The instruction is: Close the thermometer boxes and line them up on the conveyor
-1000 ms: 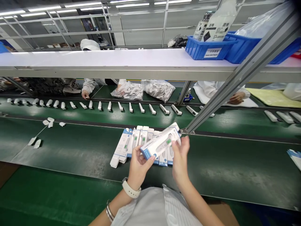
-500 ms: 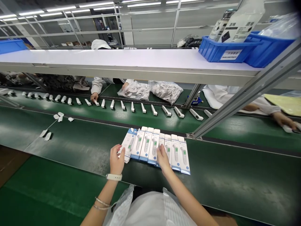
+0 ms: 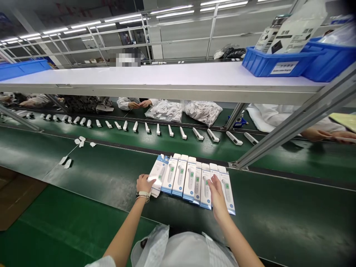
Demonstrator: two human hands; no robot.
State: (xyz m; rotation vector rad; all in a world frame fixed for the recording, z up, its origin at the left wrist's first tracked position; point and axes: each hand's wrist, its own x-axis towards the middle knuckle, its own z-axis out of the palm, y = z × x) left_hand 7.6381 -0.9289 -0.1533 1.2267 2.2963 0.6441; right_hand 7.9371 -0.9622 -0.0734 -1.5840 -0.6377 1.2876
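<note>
A row of overlapping white-and-blue thermometer boxes (image 3: 180,176) lies on the dark green belt before me, each printed with a thermometer with a green display. At the row's left end, a thermometer box (image 3: 159,170) rests slanted on top of other cartons. My left hand (image 3: 144,184) grips its lower left edge, thumb over the top and the other fingers partly hidden. Toward the right end, my right hand (image 3: 217,196) lies over the boxes with fingers stretched out, touching or just above them. It covers part of the second box from the right.
White thermometers (image 3: 170,130) stand in a line on the far belt (image 3: 133,139). Small white parts (image 3: 66,162) lie at left. A metal post (image 3: 267,137) slants at right beneath a shelf (image 3: 155,76) with blue bins (image 3: 280,65). Co-workers' hands (image 3: 139,104) show beyond, near bagged parts (image 3: 203,111).
My right hand has moved right along the row of boxes. My left hand has closed on the left box's edge. A co-worker's hand has left the far line, and the view has shifted.
</note>
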